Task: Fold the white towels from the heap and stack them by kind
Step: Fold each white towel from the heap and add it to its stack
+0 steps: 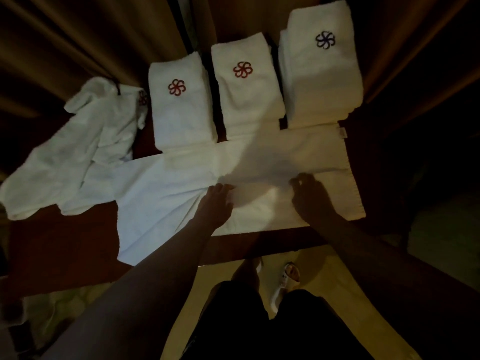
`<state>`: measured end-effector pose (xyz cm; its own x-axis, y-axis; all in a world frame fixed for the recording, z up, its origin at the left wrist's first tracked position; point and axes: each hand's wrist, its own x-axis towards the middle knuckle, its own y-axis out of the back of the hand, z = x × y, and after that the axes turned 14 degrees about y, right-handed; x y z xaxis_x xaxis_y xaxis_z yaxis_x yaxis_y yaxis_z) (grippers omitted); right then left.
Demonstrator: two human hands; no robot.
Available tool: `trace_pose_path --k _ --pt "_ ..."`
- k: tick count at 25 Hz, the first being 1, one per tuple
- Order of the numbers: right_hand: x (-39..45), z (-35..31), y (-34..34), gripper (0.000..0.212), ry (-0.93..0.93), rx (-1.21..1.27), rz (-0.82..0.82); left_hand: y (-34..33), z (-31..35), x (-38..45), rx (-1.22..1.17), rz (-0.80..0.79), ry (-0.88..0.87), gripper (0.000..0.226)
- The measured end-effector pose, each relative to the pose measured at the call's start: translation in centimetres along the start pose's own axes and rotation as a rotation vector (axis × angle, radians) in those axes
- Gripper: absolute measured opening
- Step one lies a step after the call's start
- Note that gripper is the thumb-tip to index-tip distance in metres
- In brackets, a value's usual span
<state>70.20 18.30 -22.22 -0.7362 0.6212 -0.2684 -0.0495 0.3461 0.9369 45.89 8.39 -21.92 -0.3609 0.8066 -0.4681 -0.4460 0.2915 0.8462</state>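
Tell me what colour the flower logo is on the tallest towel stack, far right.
Dark blue-purple, unlike the red logos on the other stacks; the head view shows the logo clearly.

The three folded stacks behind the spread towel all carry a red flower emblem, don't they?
Not quite. In the head view the left stack and middle stack carry red emblems, but the right stack carries a dark blue one. All three do stand behind the spread towel.

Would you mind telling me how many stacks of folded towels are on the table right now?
3, in a row at the far edge: left stack and middle stack with red emblems, right stack with a dark one.
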Motion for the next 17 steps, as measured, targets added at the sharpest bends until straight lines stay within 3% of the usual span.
trace_pose_path --k 4,8,13,17 --pt "-2.2 -3.6 -1.6 0.047 0.170 0.055 -0.261 -1.3 -1.0 -3.6 0.001 0.013 0.144 0.069" --pt "-3.4 -3.5 -1.7 0.047 0.142 0.058 -0.281 -3.2 -2.3 -7.3 0.069 -0.045 0.290 0.065" --pt "-4.3 -3.8 -2.2 0.044 0.110 0.058 -0.289 -4.0 -3.4 -10.4 -0.109 -0.144 0.267 0.072" --pt "-4.1 -5.8 -2.0 0.043 0.035 0.006 -0.273 -3.4 -6.0 -11.6 -0.098 -0.145 0.327 0.061"
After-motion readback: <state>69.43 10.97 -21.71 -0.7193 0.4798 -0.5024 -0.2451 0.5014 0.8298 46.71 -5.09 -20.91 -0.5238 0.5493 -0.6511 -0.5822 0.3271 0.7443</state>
